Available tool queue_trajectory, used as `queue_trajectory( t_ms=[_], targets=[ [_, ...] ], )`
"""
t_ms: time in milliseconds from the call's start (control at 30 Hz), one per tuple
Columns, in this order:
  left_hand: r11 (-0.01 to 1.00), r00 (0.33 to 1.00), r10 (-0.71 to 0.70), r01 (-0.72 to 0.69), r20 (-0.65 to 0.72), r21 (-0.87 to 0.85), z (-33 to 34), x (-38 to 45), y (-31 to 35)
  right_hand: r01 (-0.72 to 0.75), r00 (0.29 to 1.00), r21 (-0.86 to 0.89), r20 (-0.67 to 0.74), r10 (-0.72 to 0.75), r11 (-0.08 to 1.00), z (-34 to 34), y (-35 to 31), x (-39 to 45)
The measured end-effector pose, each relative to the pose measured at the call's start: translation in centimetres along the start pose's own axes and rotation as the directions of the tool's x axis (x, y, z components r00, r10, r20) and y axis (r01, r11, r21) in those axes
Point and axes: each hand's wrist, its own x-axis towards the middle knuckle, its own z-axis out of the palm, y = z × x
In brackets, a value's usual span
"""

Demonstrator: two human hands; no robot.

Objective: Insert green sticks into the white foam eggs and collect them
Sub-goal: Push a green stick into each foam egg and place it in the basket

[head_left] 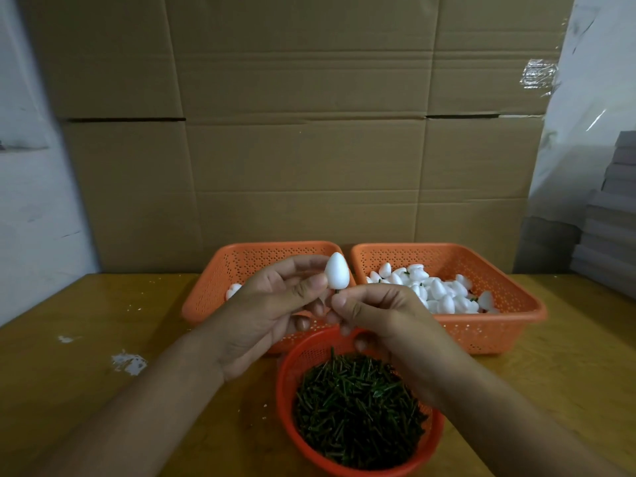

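Observation:
My left hand (272, 311) pinches a white foam egg (337, 270) between thumb and fingers, pointed end up, above the baskets. My right hand (382, 316) pinches a green stick (336, 291) that enters the egg's underside; only a short bit of stick shows. A round red basket (285, 380) full of green sticks (358, 407) stands right below my hands. Behind it, the right orange basket (499, 325) holds several white eggs with sticks (437, 290). The left orange basket (220, 270) shows one white egg (233, 290); my left hand hides most of its inside.
The baskets stand on a yellow wooden table (103, 356) with white foam crumbs (129, 363) at the left. A wall of cardboard boxes (303, 132) rises right behind the baskets. Plastic sheeting (592, 115) and stacked grey items (609, 218) are at the right.

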Motion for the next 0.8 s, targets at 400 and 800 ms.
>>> queue_trajectory(
  t_ms=[400, 800],
  targets=[
    [0.941, 0.971, 0.230, -0.204, -0.068, 0.270, 0.33, -0.29, 0.40, 0.081, 0.990, -0.152, -0.098, -0.097, 0.985, -0.11, 0.46, 0.15],
    [0.922, 0.957, 0.288, -0.265, -0.040, 0.282, 0.56, -0.14, -0.14, 0.103, 0.990, -0.174, -0.079, -0.118, 0.979, -0.07, 0.68, 0.20]
  ],
)
